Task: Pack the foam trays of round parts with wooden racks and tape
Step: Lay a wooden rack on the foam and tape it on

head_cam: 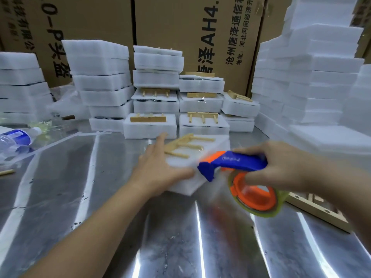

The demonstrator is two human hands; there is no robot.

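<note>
At back, carton (200,27) AH4 | left grip (158,167) flat on tray (218,144) | right grip (281,167) clasps dispenser (236,163)

Tape dispenser (236,165): blue body, orange hub. Foam trays (149,126): white. Racks (185,146): pale wood. Cartons (200,27): brown, black print.

Reflective steel table (60,197) streaked with light; printed cardboard boxes (170,21) form the rear wall; plastic bottle (16,137) at left.
</note>
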